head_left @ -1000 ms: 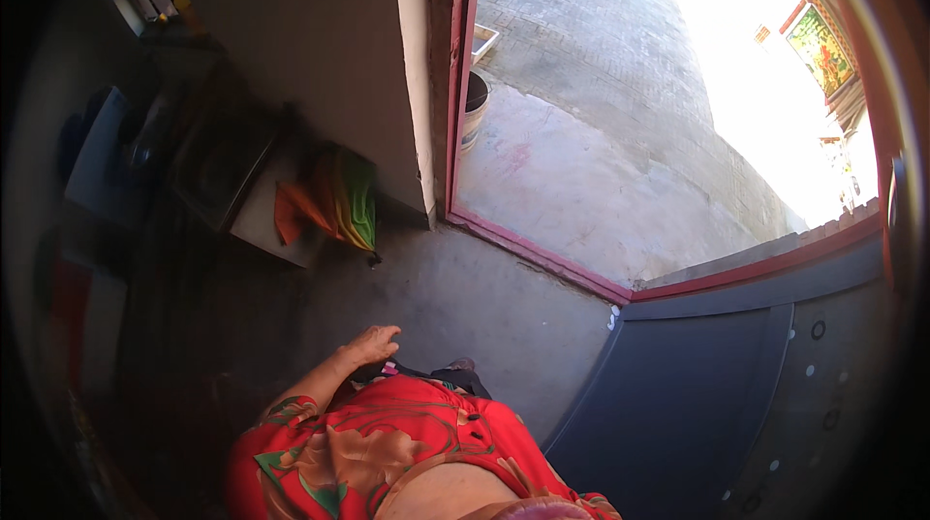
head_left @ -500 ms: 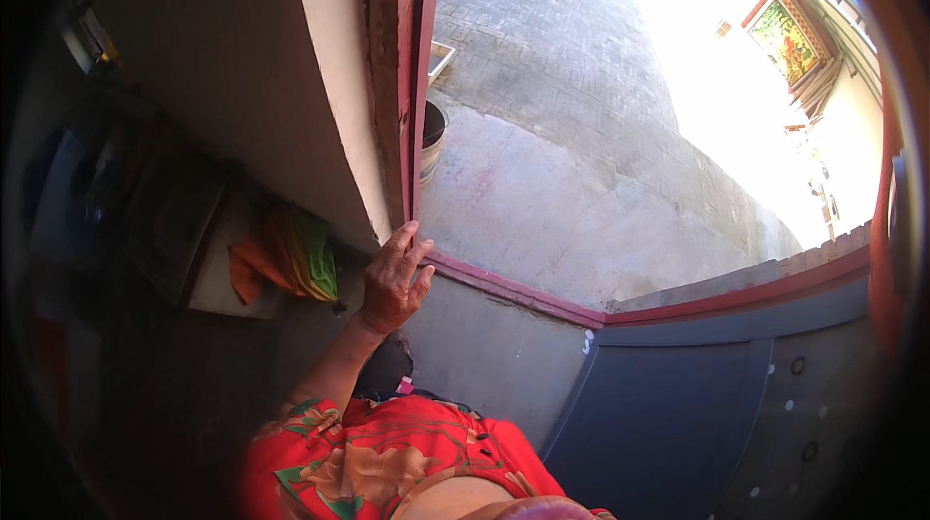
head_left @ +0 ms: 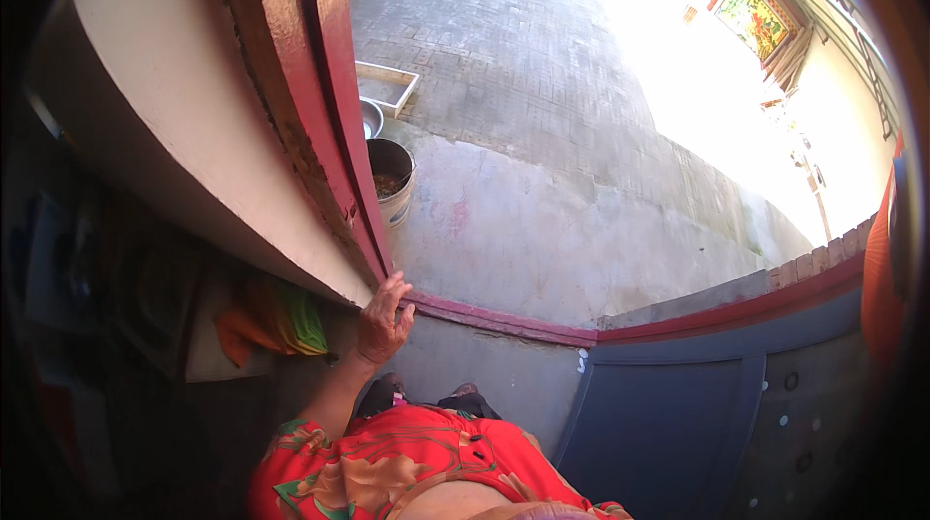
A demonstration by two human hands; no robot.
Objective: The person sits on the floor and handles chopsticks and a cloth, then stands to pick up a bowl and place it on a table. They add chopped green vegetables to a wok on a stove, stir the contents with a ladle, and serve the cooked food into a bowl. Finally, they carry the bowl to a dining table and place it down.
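Observation:
My left hand (head_left: 385, 319) is raised at the lower end of the red wooden door frame (head_left: 334, 123). Its fingers are stretched out and slightly apart, with nothing in them. The fingertips rest against or very close to the frame; I cannot tell which. Below the hand runs the red threshold (head_left: 504, 324), with my shoes on the grey floor (head_left: 513, 370) on the near side of it. My right hand is out of sight.
Past the threshold, a bucket (head_left: 397, 205), a pale basin (head_left: 371, 120) and a shallow tray (head_left: 387, 86) stand beside the frame on a paved yard (head_left: 523, 64). A dark blue door panel (head_left: 668, 413) lies at right. Orange and green cloth (head_left: 276, 326) is in the dim room at left.
My view has moved nearer the doorway. The frame looks larger and farther left, and more of the bucket, plus the basin and my shoes, now shows. My left hand stays by the frame.

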